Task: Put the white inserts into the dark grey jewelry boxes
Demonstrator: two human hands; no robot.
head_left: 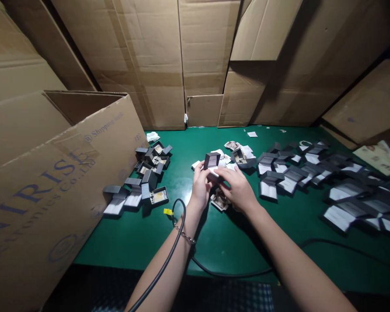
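Note:
A small dark grey jewellery box [212, 164] with its lid raised sits between both hands over the green table [143, 234]. My left hand [199, 187] grips the box from its left side, fingers curled around it. My right hand [237, 187] rests over the box's white base from the right, fingers bent and pressing on it. A chain bracelet and a black cable run along my left wrist. Small white cards [219, 201] lie just under my hands.
Several open grey boxes [146, 182] lie in a cluster at the left, and many more [328, 182] spread across the right. A large printed cardboard carton [39, 182] leans at the left edge. Cardboard sheets [201, 65] wall off the back. A black cable [240, 273] crosses the near table edge.

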